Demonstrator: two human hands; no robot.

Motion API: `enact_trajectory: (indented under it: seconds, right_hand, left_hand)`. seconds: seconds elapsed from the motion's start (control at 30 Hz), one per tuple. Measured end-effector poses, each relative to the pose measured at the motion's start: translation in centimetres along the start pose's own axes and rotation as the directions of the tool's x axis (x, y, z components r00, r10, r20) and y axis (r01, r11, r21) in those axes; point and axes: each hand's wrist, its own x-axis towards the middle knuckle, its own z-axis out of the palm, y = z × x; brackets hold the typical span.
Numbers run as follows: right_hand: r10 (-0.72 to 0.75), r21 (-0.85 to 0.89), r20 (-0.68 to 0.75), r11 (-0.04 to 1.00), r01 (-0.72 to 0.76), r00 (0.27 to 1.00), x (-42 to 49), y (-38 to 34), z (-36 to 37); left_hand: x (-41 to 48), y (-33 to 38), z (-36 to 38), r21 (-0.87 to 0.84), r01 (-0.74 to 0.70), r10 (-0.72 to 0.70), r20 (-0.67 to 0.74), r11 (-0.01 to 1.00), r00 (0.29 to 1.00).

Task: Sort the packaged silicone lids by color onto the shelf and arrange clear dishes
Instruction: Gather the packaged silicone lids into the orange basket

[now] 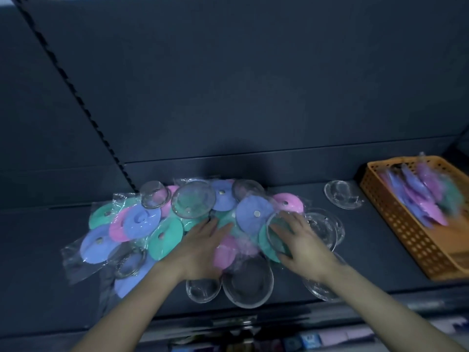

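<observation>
A heap of packaged silicone lids in blue [142,221], green [166,237] and pink [225,252] lies on the dark shelf [375,240], mixed with clear glass dishes [193,199]. My left hand [203,246] rests flat, fingers straight, on the middle of the heap. My right hand [298,240] lies over a clear dish [275,233] that sits on a green lid; its fingers spread across the dish's rim. More clear dishes stand at the shelf's front edge [248,283] and to the right [342,194].
An orange perforated basket [406,232] at the right holds more packaged lids in blue, pink and green. The shelf's back wall rises behind the heap, with a slotted upright post [76,97] at the left. A lower shelf with goods shows below the front edge.
</observation>
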Motion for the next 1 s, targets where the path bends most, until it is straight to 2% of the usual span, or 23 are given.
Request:
enact_trajectory:
  seconds: [0.13,0.27,0.37,0.5,0.6,0.67,0.77,0.83,0.9,0.93,1.0]
  right_hand:
    - [0.099,-0.012,-0.003,0.995,-0.099,0.995,0.0,1.2,-0.9]
    - [0.214,0.081,0.002,0.974,-0.214,0.977,-0.2,2.4,-2.0]
    - [0.283,0.131,-0.051,0.953,-0.275,0.958,-0.5,3.4,-2.8]
    - [0.369,0.099,-0.075,0.927,-0.361,0.927,-0.7,5.0,-3.0]
    - [0.419,0.030,-0.060,0.908,-0.418,0.906,-0.7,6.6,-2.9]
    - [0.401,-0.038,0.002,0.916,-0.400,0.916,-0.8,7.6,-2.7]
    - [0.382,-0.121,0.054,0.920,-0.374,0.923,-0.9,7.9,-2.5]
    - [0.356,-0.108,0.004,0.929,-0.353,0.935,-0.8,7.0,-2.5]
    - [0.274,-0.005,-0.058,0.961,-0.275,0.960,-0.6,5.1,-2.6]
    - [0.238,0.064,-0.055,0.970,-0.234,0.970,-0.5,4.2,-2.5]
    - [0.210,0.163,0.048,0.963,-0.215,0.976,-0.1,2.7,-1.8]
  left_hand:
    - [0.0,0.7,-1.0,0.007,-0.077,0.077,-0.046,0.997,0.996]
    - [-0.3,1.0,-1.5,-0.060,-0.174,0.163,-0.154,0.983,0.975]
    - [0.2,1.0,-1.2,-0.025,-0.204,0.193,-0.227,0.979,0.955]
    - [0.5,0.3,-1.6,-0.051,-0.161,0.133,-0.346,0.986,0.929]
    - [0.5,1.1,-3.1,-0.142,-0.035,-0.022,-0.381,0.989,0.924]
    - [1.2,1.1,-3.6,-0.179,0.074,-0.135,-0.359,0.981,0.924]
    - [1.3,1.0,-4.6,-0.270,0.174,-0.271,-0.381,0.947,0.884]
    - [1.3,0.9,-5.4,-0.279,0.230,-0.328,-0.387,0.932,0.861]
    - [1.3,1.0,-6.1,-0.183,0.270,-0.325,-0.459,0.945,0.827]
    - [1.4,1.1,-6.2,-0.246,0.224,-0.319,-0.475,0.943,0.820]
    - [2.2,1.4,-6.1,-0.393,0.026,-0.263,-0.564,0.919,0.783]
